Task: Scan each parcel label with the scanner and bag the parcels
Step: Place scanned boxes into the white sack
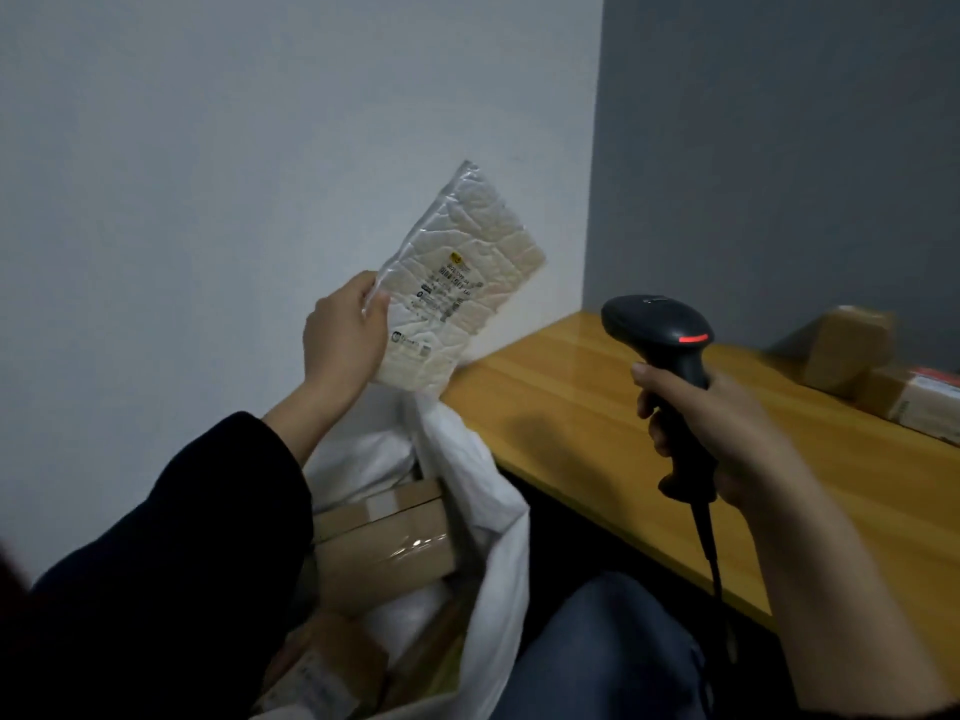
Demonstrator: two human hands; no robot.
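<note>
Head view: L hand (343,335) fingers pinch flat white crinkled plastic parcel (467,262) by its edge, label (447,293) facing cam, above white plastic bag (493,485) w/ brown cardboard boxes (384,537) inside. R hand (727,433) fingers wrapped round black corded scanner (660,330), red light on. Yellow wooden surface (597,397) at right carries taped brown parcels (852,350); white wall (260,148), grey wall (779,148) behind

A yellow wooden table (566,402) is on the right side. Its top is smooth and a bit shiny. Two parcels sit on it at the far end, close together. One brown box (848,350) looks blurry. The other box (917,402) lies flat just beside it, with some red on top
</note>
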